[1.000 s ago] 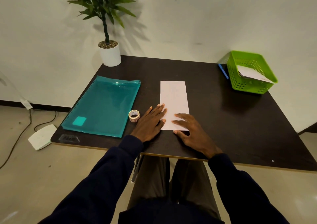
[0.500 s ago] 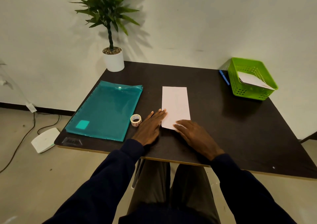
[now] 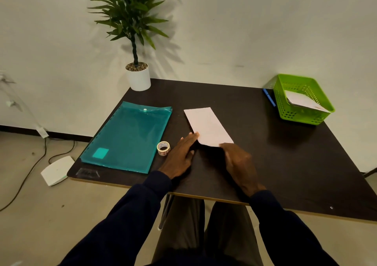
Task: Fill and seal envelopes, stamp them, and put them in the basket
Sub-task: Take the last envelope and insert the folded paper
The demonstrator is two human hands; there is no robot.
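White envelope [image 3: 208, 126] lies flat mid-surface, near end under the right hand [image 3: 239, 163], whose fingers curl on its edge; left hand [image 3: 180, 153] rests flat, fingers extended, touching its corner. Step: sealing. Next, likely a stamp from the roll [image 3: 163, 147], then the green basket [image 3: 285, 102].

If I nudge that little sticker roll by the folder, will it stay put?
Probably slides: the sticker roll seems to rest on its flat side, hole facing up, so rolling looks unlikely. It looks small and light, so a brush from the left hand could knock it against the teal folder.
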